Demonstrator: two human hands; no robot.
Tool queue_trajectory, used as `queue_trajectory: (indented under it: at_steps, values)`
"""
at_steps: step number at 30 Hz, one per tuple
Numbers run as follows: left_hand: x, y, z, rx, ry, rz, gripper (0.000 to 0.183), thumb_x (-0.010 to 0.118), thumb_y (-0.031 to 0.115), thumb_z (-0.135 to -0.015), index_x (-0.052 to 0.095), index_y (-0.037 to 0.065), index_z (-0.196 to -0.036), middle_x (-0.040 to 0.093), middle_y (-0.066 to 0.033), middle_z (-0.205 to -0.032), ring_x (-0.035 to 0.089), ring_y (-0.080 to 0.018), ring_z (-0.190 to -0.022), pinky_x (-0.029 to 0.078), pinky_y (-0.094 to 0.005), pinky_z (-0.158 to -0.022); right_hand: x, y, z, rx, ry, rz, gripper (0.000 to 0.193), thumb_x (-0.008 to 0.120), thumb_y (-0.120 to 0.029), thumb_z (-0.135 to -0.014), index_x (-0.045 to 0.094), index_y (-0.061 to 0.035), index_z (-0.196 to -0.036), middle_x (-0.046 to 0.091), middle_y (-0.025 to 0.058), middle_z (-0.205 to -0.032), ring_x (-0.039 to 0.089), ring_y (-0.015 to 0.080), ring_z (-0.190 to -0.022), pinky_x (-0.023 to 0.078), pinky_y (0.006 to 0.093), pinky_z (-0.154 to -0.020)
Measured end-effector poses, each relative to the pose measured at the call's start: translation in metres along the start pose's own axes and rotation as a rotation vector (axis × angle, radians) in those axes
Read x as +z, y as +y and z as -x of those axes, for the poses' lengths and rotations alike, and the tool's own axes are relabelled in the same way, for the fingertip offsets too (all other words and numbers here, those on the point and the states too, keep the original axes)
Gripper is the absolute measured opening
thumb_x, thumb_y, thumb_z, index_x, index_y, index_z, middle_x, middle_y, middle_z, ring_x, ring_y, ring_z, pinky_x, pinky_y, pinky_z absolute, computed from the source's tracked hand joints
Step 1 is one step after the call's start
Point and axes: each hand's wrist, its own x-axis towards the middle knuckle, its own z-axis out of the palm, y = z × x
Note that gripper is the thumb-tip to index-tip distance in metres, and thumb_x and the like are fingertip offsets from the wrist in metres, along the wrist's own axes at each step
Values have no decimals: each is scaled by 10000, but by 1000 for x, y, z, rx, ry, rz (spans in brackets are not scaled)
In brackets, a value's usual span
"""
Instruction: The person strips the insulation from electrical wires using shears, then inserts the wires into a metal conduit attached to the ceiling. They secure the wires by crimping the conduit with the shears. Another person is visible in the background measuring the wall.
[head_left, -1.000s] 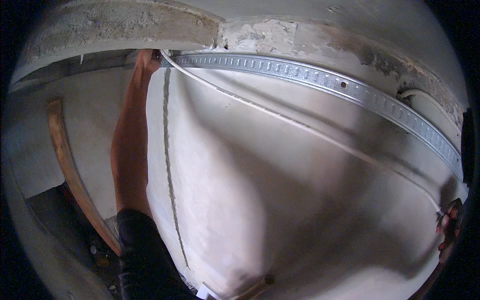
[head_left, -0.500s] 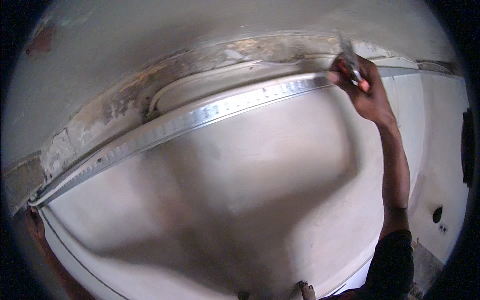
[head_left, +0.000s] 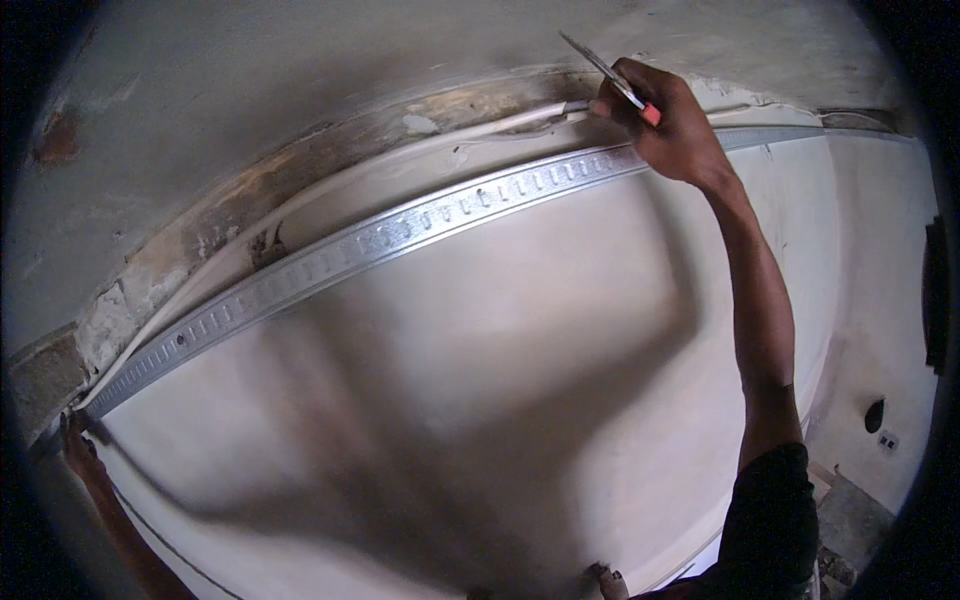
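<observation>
High on the wall, my right hand (head_left: 665,125) is closed around a slim metal tool with a red handle end (head_left: 608,72); its exact kind is unclear. The same hand's fingers pinch a grey-wrapped part of a long white cable (head_left: 400,155). From there the cable curves leftward, above a silver metal channel (head_left: 430,218) fixed along the wall. At the channel's far left end, my left hand (head_left: 82,450) is raised with its fingers closed at the cable; the fingertips show only small.
Rough, flaking plaster (head_left: 240,205) forms a band between the channel and the grey ceiling (head_left: 330,60). Below the channel spreads a pale wall (head_left: 520,300) with my shadow on it. At the right are a wall socket (head_left: 888,441) and a dark round object (head_left: 875,415).
My right hand has moved up and left, lifting the cable off the channel toward the ceiling. The tool now tilts more to the left. My left hand stays near the channel's end.
</observation>
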Motion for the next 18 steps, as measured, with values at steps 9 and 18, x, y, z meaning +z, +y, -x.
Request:
queue_trajectory:
  at_steps: [9,18]
  values:
    - [35,59,22,159,128,-9,520,477,403,-1041,555,32,-1397,495,-231,-1453,483,-299,-1331,391,-424,-1094,-18,-12,10,37,-63,-181,210,724,-193,-915,601,-24,-902,583,73,-785,532,191,-777,447,355,-759]
    - [112,240,97,89,122,82,470,668,345,-968,579,110,-1366,509,-132,-1386,550,-263,-1175,512,-408,-935,-2,2,12,19,8,-81,241,738,-200,-897,636,-21,-1023,676,130,-924,624,226,-861,488,372,-815]
